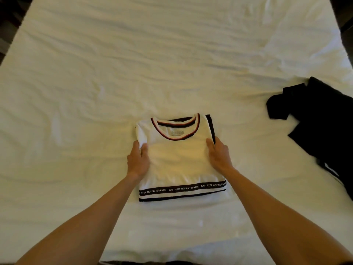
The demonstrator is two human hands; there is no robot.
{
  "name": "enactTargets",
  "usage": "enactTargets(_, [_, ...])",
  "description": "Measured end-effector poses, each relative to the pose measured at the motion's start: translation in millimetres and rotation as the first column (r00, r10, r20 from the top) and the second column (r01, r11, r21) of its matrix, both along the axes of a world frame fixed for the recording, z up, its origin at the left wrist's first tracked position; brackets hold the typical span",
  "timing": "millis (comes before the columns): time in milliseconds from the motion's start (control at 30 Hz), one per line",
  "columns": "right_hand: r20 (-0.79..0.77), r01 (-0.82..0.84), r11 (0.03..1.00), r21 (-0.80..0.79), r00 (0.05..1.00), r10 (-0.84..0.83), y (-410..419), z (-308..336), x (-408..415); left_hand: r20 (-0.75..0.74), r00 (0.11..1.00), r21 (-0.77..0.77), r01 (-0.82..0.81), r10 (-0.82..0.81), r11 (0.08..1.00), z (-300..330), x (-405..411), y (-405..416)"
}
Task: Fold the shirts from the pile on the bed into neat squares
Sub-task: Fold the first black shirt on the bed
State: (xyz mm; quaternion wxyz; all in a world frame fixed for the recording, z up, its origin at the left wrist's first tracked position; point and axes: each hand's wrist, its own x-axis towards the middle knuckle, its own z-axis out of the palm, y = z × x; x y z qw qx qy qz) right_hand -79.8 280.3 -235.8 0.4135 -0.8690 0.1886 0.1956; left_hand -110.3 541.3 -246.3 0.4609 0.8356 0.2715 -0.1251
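A white shirt (179, 155) with a red and black striped collar and a black lettered band lies folded into a rectangle in the middle of the bed, collar facing away from me. My left hand (138, 161) pinches the shirt's left edge between thumb and fingers. My right hand (218, 155) grips the right edge, its fingers tucked round the side and its thumb on top. A heap of black garments (321, 129) lies crumpled at the bed's right edge.
The bed (152, 54) is covered with a wrinkled white sheet, bare beyond and to the left of the shirt. Dark floor shows at the upper corners (11, 20).
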Motion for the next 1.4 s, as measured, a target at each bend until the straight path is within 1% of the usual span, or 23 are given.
enactTargets(100, [0.074, 0.038, 0.999, -0.012, 0.997, -0.037, 12.3, 29.2, 2.1, 0.098, 0.995, 0.008, 0.019, -0.019, 1.0, 35.0, 9.0, 3.0])
enactTargets(233, [0.177, 0.099, 0.994, 0.039, 0.979, -0.104, 28.4, 111.4, 22.7, 0.206, 0.978, 0.032, 0.036, -0.042, 0.999, 115.4, 40.1, 19.7])
enactTargets(367, [0.292, 0.109, 0.992, 0.061, 0.949, -0.123, 50.1, 228.4, 54.8, 0.336, 0.94, 0.081, 0.026, -0.052, 0.996, 229.5, 77.5, 42.4])
enactTargets(500, [0.421, 0.096, 0.994, 0.045, 0.901, -0.106, 75.7, 365.5, 77.2, 0.444, 0.893, 0.145, 0.001, -0.067, 0.989, 362.4, 101.8, 73.3])
enactTargets(633, [0.534, 0.086, 0.996, 0.022, 0.841, -0.085, 115.3, 484.2, 86.5, 0.539, 0.841, 0.165, -0.051, -0.047, 0.985, 488.5, 100.9, 112.7])
enactTargets(733, [0.6, 0.033, 0.999, 0.012, 0.799, -0.034, 159.6, 554.2, 84.9, 0.58, 0.815, 0.174, -0.116, -0.007, 0.978, 559.9, 83.4, 158.7])
enactTargets(900, [0.68, -0.114, 0.993, 0.008, 0.729, 0.079, 268.5, 634.9, 66.9, 0.633, 0.772, 0.258, -0.275, 0.053, 0.926, 643.1, 25.8, 266.9])
enactTargets(1100, [0.741, -0.321, 0.947, 0.026, 0.642, 0.197, 440.5, 684.9, 5.7, 0.668, 0.731, 0.314, -0.45, 0.143, 0.836, 705.0, -88.8, 425.5])
enactTargets(1267, [0.77, -0.538, 0.843, 0.008, 0.541, 0.339, 602.0, 705.5, -68.8, 0.682, 0.687, 0.352, -0.609, 0.252, 0.711, 732.3, -217.7, 557.8])
enactTargets(1333, [0.768, -0.611, 0.791, -0.026, 0.495, 0.407, 667.0, 711.2, -104.5, 0.681, 0.658, 0.351, -0.678, 0.32, 0.646, 736.8, -275.5, 604.5])
enactTargets(1400, [0.764, -0.695, 0.718, -0.037, 0.444, 0.468, 733.4, 715.9, -144.0, 0.684, 0.614, 0.347, -0.748, 0.394, 0.565, 739.1, -336.0, 648.0])
